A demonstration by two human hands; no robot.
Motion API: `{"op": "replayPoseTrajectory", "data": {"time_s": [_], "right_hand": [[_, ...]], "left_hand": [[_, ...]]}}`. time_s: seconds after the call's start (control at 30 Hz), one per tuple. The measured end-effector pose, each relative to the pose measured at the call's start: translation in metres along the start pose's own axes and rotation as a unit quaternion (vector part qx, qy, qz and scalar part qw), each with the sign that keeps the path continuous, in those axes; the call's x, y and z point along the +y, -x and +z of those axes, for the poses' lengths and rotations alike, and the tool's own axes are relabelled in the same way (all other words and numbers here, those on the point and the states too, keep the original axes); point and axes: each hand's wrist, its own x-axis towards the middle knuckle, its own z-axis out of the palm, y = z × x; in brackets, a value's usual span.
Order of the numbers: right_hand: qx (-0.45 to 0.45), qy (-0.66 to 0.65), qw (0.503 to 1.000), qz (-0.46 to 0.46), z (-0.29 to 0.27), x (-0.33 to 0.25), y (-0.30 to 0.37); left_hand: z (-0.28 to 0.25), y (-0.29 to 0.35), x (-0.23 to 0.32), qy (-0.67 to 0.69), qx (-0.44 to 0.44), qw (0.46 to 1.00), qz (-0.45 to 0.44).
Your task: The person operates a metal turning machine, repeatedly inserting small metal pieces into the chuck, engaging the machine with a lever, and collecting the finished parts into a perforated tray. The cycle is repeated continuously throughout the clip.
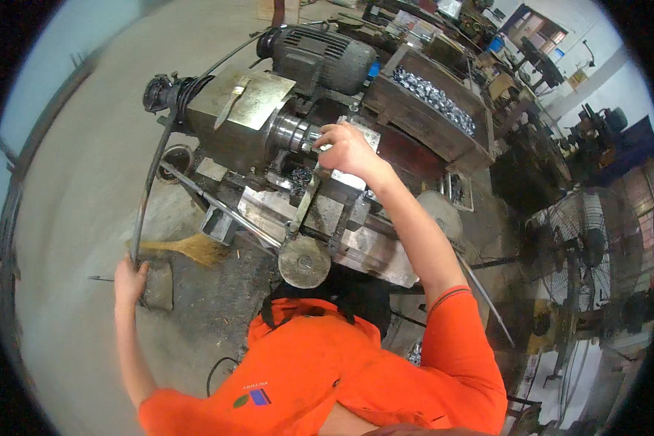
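A small lathe-like machine stands in front of me, its grey headstock (229,138) carrying a steel chuck (291,133). My left hand (129,280) is wrapped round the lower end of a long metal lever (150,185), which runs up to the back of the headstock. At the mouth of the chuck is my right hand (344,149), its fingers bent and pinched together. Whatever lies between those fingertips is hidden. Below that hand a flat bar (307,200) leads down to a round metal disc (304,261) close to my body.
A brush (232,104) lies on the headstock. Behind are a motor (320,59) and a wooden box (432,105) full of small metal parts. A straw broom (189,248) lies on the floor at left. A caged fan (574,251) stands at right.
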Motion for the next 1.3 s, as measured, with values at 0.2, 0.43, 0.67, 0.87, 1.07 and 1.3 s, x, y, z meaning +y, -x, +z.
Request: {"op": "replayPoseTrajectory", "data": {"time_s": [0.2,0.43,0.67,0.87,1.07,1.3], "right_hand": [[-0.093,-0.042,0.993,0.058,0.019,0.002,-0.023],[-0.042,-0.147,0.988,0.027,0.035,0.018,-0.029],[-0.019,-0.137,0.981,0.134,0.026,-0.008,-0.046],[0.050,-0.129,0.983,0.123,0.037,-0.007,-0.035],[0.075,-0.117,0.978,0.157,0.038,-0.010,-0.039],[0.147,-0.052,0.986,0.051,0.023,-0.007,-0.004]], "left_hand": [[0.010,0.007,-0.007,0.035,0.045,0.998,-0.004],[0.004,0.001,0.001,0.015,-0.011,0.998,-0.058],[0.005,-0.001,-0.003,-0.024,0.025,0.998,-0.046],[-0.010,-0.048,-0.069,-0.234,0.035,0.971,-0.036],[-0.040,-0.144,-0.171,-0.328,0.203,0.911,0.149],[-0.023,-0.155,-0.125,-0.195,0.132,0.965,-0.113]]}}
